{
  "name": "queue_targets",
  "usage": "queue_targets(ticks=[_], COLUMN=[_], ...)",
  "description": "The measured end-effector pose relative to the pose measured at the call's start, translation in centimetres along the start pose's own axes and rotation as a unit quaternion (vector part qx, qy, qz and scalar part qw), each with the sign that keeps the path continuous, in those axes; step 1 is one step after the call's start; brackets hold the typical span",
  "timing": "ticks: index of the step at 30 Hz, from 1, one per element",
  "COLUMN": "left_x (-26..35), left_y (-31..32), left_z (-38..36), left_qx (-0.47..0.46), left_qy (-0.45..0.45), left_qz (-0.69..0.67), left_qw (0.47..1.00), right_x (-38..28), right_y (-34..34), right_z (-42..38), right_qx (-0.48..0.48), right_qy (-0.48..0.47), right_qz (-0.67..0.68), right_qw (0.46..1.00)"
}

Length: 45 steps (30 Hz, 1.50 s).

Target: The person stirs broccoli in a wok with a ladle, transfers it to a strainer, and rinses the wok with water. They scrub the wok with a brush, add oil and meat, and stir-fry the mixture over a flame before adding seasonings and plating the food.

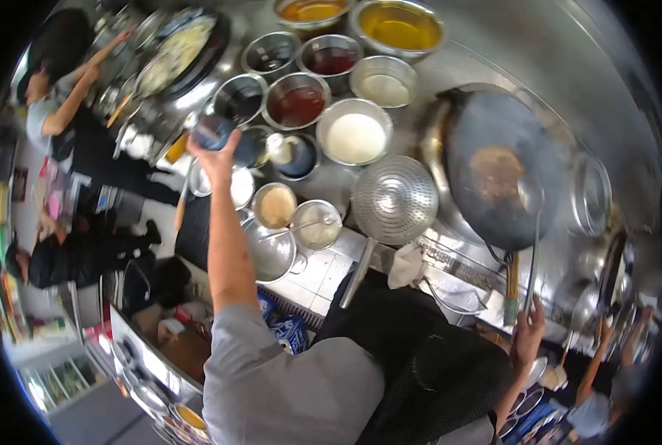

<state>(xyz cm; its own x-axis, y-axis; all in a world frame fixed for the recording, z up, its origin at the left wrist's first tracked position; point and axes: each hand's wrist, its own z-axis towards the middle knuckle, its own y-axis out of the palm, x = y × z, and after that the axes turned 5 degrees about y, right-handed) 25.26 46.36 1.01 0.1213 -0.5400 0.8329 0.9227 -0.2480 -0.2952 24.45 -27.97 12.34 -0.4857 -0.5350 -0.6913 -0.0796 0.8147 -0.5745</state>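
My left hand [216,157] reaches out over the seasoning bowls, its fingers wrapped round a dark see-through bottle [211,132], blurred. Close beside it stand a steel bowl of dark liquid [240,98] and a white-topped bottle [279,148]. Down at the right, my right hand [528,335] is closed on the handle of a long ladle [536,259]. The ladle's head rests inside a large dark wok [487,122], touching or close to a small brownish patch of food [496,169]. The wok's own wooden handle [512,285] lies left of the ladle.
A perforated strainer [395,199] sits between wok and bowls, its handle toward me. Nearby are bowls of white powder [355,132], red liquid [298,101] and yellow oil [399,28]. A cloth [407,265] lies at the counter edge. Other people [71,122] work at left and lower right.
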Motion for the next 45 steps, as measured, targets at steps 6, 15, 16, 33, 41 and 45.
queue_targets(ticks=[6, 15, 16, 33, 41, 45], left_x=[-0.9, -4.1, -3.2, 26.9, 45.1, 44.4], left_y=[2.8, 1.3, 0.1, 9.9, 22.2, 14.9], left_z=[-1.3, -2.2, -1.9, -34.0, -38.1, -34.3], left_qx=[-0.05, -0.202, -0.213, -0.356, -0.382, -0.191], left_qy=[0.016, -0.055, -0.036, 0.151, 0.199, -0.011], left_qz=[-0.021, 0.054, 0.006, -0.067, -0.393, -0.418], left_qw=[0.998, 0.976, 0.976, 0.92, 0.813, 0.888], right_x=[-0.2, -1.5, -1.4, 5.0, -14.7, -19.3], right_y=[3.3, 4.0, 3.6, -7.9, -9.2, -5.2], right_z=[6.2, 8.8, 8.6, 7.0, -0.4, -2.0], right_qx=[0.114, -0.012, -0.022, -0.143, -0.505, -0.538], right_qy=[-0.09, -0.222, -0.304, -0.109, -0.114, -0.262], right_qz=[-0.056, -0.104, -0.136, 0.131, 0.344, 0.285], right_qw=[0.988, 0.969, 0.943, 0.975, 0.783, 0.749])
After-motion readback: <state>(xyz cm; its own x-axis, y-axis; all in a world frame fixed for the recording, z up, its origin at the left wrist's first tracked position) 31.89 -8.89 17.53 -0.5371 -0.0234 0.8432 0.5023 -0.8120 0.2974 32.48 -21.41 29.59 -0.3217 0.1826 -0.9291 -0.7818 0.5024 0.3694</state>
